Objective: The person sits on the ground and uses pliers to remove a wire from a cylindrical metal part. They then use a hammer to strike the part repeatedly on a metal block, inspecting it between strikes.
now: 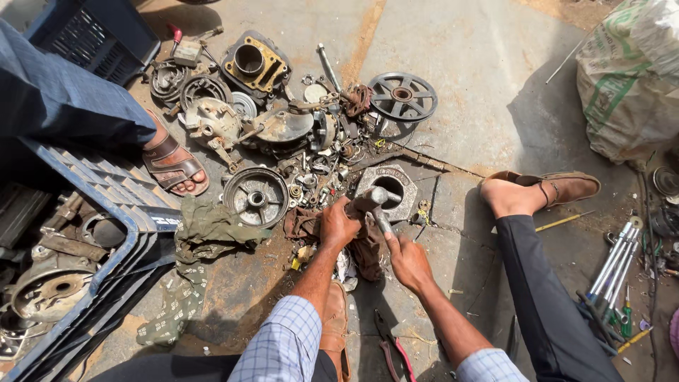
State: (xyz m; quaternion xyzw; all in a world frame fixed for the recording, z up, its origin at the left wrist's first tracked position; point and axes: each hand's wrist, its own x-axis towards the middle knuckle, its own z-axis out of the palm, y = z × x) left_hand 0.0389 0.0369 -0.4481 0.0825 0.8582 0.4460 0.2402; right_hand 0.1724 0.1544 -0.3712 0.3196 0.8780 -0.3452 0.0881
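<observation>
My left hand (338,225) grips a grey metal shaft part (369,200) wrapped in a dirty brown rag (368,247), just above the ground. My right hand (408,260) holds the thin lower end of the same part (382,221), close beside the left hand. A hexagonal metal housing (403,185) lies directly behind the held part. My right leg in dark trousers stretches out to the right, ending in a brown shoe (559,187).
A pile of greasy engine parts lies ahead: a brake drum (256,197), a spoked pulley wheel (402,96), a cylinder block (253,65). A blue crate (106,212) with parts stands left, another person's sandalled foot (172,164) beside it. Pliers (390,350), chrome spanners (614,263), white sack (626,78).
</observation>
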